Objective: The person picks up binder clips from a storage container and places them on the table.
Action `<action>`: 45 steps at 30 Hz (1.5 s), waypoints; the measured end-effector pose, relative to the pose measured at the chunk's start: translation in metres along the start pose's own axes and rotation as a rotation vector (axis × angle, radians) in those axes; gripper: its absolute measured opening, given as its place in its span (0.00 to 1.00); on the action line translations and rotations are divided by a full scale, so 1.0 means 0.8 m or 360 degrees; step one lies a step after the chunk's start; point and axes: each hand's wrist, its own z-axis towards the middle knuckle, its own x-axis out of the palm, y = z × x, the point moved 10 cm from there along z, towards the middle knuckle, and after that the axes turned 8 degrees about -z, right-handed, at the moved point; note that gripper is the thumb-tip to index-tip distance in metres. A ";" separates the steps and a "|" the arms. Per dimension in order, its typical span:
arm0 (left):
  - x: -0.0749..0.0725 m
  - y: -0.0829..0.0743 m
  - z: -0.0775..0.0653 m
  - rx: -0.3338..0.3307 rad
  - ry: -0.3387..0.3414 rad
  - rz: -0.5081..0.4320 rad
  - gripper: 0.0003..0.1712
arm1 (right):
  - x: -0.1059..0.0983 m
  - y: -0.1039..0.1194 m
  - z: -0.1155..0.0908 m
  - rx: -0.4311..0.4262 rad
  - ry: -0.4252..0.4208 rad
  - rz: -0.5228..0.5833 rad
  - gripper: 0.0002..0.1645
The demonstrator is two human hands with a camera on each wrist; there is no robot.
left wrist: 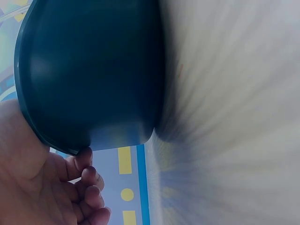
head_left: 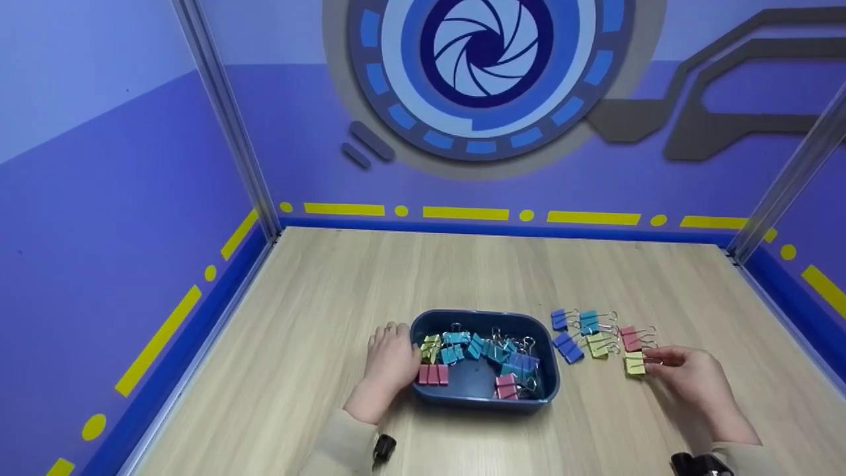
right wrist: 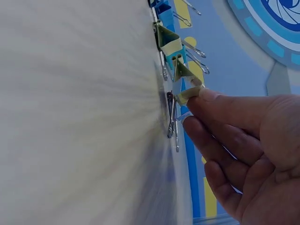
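Observation:
A dark blue plastic box (head_left: pixel 462 404) stands on the table with several blue, teal, yellow and pink binder clips inside. My left hand (head_left: pixel 390 357) grips the box's left rim; in the left wrist view its fingers (left wrist: pixel 84 159) curl at the rim's edge. To the right of the box, my right hand (head_left: pixel 694 380) pinches a yellow binder clip (head_left: pixel 634 363) between thumb and fingers, close to the tabletop. The right wrist view shows this yellow clip (right wrist: pixel 187 84) at the fingertips, its wire handles beside it. Just behind it lies a pink binder clip (head_left: pixel 631 338).
Between the box and my right hand lie two blue clips, a teal clip (head_left: pixel 589 322) and another yellow clip (head_left: pixel 598 346), handles pointing right. The wooden table (head_left: pixel 344 277) is bounded by purple panels (head_left: pixel 277 132) at the back and sides, with metal posts at the corners.

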 end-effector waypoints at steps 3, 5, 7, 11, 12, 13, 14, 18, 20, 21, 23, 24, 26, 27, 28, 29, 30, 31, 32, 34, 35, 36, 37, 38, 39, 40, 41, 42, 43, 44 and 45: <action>-0.001 -0.001 0.000 -0.0002 0.0006 -0.0002 0.17 | 0.000 0.001 0.005 -0.0001 -0.0005 -0.0044 0.17; -0.003 -0.001 0.000 0.0008 0.0000 -0.0010 0.17 | 0.001 0.002 0.008 -0.0005 -0.0008 -0.0059 0.16; -0.004 -0.002 0.000 0.0016 -0.0006 -0.0015 0.17 | 0.002 0.005 0.011 -0.0019 -0.0005 -0.0058 0.15; -0.004 -0.002 0.001 0.0017 -0.0005 -0.0021 0.17 | 0.005 0.008 0.013 -0.0024 0.0005 -0.0056 0.16; -0.004 -0.001 0.001 0.0016 -0.0006 -0.0020 0.17 | 0.006 0.009 0.014 -0.0022 0.0009 -0.0053 0.16; -0.004 -0.001 0.001 0.0014 -0.0005 -0.0020 0.17 | 0.007 0.009 0.015 -0.0018 0.0013 -0.0049 0.17; -0.004 -0.001 0.001 0.0012 -0.0006 -0.0020 0.17 | 0.007 0.009 0.015 -0.0011 0.0010 -0.0053 0.17; -0.004 -0.001 0.001 0.0010 -0.0008 -0.0014 0.17 | 0.009 0.010 0.016 -0.0019 0.0004 -0.0049 0.17; -0.004 -0.002 0.001 0.0007 -0.0006 -0.0012 0.17 | 0.008 0.011 0.016 -0.0038 -0.0005 -0.0045 0.16; -0.004 -0.002 0.001 0.0006 -0.0004 -0.0011 0.18 | 0.008 0.012 0.016 -0.0049 -0.0004 -0.0034 0.16; -0.003 -0.002 0.001 0.0003 -0.0001 -0.0012 0.18 | 0.007 0.013 0.016 -0.0070 0.0002 -0.0009 0.18; -0.003 -0.002 0.001 -0.0001 0.0005 -0.0013 0.18 | 0.007 0.015 0.015 -0.0080 0.0005 0.0001 0.19; -0.002 -0.001 0.001 -0.0011 0.0017 -0.0018 0.18 | 0.005 0.017 0.012 -0.0097 0.0014 0.0008 0.22; -0.001 -0.001 0.001 -0.0015 0.0023 -0.0023 0.19 | 0.003 0.019 0.011 -0.0105 0.0009 0.0002 0.23; 0.000 0.000 0.001 -0.0019 0.0029 -0.0025 0.19 | 0.000 0.021 0.009 -0.0109 0.0000 -0.0010 0.24; 0.000 0.000 0.001 -0.0023 0.0034 -0.0025 0.19 | -0.004 0.024 0.007 -0.0115 -0.0020 -0.0030 0.25; 0.000 0.000 0.001 -0.0023 0.0031 -0.0024 0.18 | -0.008 0.029 0.005 -0.0132 -0.0042 -0.0047 0.25; -0.001 0.000 0.001 -0.0018 0.0022 -0.0021 0.18 | -0.012 0.033 0.004 -0.0148 -0.0068 -0.0064 0.26; -0.002 0.000 0.001 -0.0012 0.0012 -0.0018 0.18 | -0.016 0.040 0.003 -0.0167 -0.0102 -0.0081 0.26; -0.003 -0.001 0.001 0.0000 -0.0006 -0.0006 0.17 | -0.024 0.055 0.002 -0.0213 -0.0170 -0.0097 0.26; -0.004 -0.001 0.001 0.0004 -0.0013 -0.0002 0.17 | -0.028 0.064 0.001 -0.0241 -0.0207 -0.0103 0.25; -0.004 -0.001 0.001 0.0007 -0.0018 0.0001 0.16 | -0.031 0.073 0.001 -0.0268 -0.0235 -0.0101 0.24; -0.004 -0.001 0.001 0.0004 -0.0015 0.0000 0.16 | -0.033 0.083 0.001 -0.0288 -0.0267 -0.0099 0.23; -0.004 -0.001 0.001 0.0000 -0.0010 -0.0002 0.16 | -0.034 0.092 0.001 -0.0308 -0.0293 -0.0091 0.22; -0.003 -0.001 0.001 -0.0005 -0.0002 -0.0006 0.16 | -0.034 0.101 0.001 -0.0328 -0.0306 -0.0076 0.21; -0.002 -0.001 0.001 -0.0011 0.0007 -0.0010 0.17 | -0.033 0.111 0.001 -0.0349 -0.0309 -0.0047 0.21; -0.001 0.000 0.001 -0.0019 0.0018 -0.0013 0.17 | -0.031 0.120 0.002 -0.0365 -0.0296 -0.0012 0.20; -0.001 0.000 0.001 -0.0022 0.0022 -0.0016 0.17 | -0.028 0.129 0.003 -0.0377 -0.0274 0.0016 0.19; -0.001 0.000 0.001 -0.0024 0.0023 -0.0018 0.17 | -0.024 0.138 0.005 -0.0389 -0.0242 0.0056 0.19; -0.002 -0.001 0.001 -0.0026 0.0022 -0.0017 0.17 | -0.019 0.148 0.007 -0.0399 -0.0191 0.0104 0.18; -0.002 -0.001 0.001 -0.0026 0.0019 -0.0016 0.17 | -0.014 0.157 0.009 -0.0411 -0.0139 0.0149 0.18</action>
